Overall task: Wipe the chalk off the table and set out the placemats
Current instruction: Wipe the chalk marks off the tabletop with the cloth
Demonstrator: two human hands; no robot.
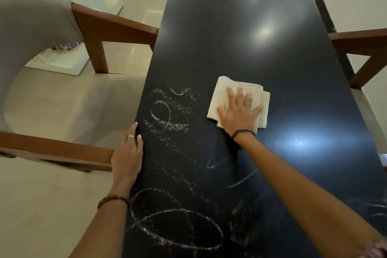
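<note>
My right hand [238,111] lies flat, fingers spread and straight, pressing a folded pale cloth [234,93] onto the dark bench [230,33]; nothing is curled round it, so the grip here is an open palm bearing down, not a pinch. My left hand [127,153] rests along the bench's left edge, fingers relaxed and fairly straight, holding nothing that I can see, apparently steadying me.

The cloth sits about mid-bench, right of centre. Just to its left is a patch of chalk scribble [169,111], loops and smudges, well clear of the cloth's edge. Nearer me, a large chalk oval [176,228] and fainter streaks [243,178] cover the near end. The far half of the bench looks bare and glossy, with two bright glints of light on it.

I judge the wiping step is in hand and only partly done: the near and left marks remain. No placemats are in view, so setting them out has not begun. The next move, as I read it, calls for sweeping the cloth leftward and then back toward me under steady flat pressure, covering the scribble and the oval.

A grey-cushioned wooden chair [41,52] stands at the left side, another chair's arm [360,40] at the right.
</note>
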